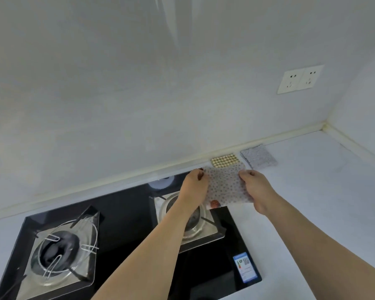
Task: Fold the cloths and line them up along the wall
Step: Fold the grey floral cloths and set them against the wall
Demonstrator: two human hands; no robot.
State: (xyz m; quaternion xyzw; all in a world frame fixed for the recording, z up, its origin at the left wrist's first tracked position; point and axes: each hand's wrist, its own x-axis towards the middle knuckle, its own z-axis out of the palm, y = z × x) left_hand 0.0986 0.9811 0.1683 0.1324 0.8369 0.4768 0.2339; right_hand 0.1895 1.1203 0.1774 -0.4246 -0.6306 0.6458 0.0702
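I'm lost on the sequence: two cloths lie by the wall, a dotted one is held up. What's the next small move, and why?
Probably lower the dotted cloth, pinched by the left hand and right hand, beside the checked cloth, continuing the row.

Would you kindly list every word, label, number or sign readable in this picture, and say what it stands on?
Nothing is fully legible.
Blue sticker on the black glass stove: print and a coloured scale, too blurred to read.
Wall sockets: no readable marking.
Dotted cloth held by both hands: pattern only, no text.
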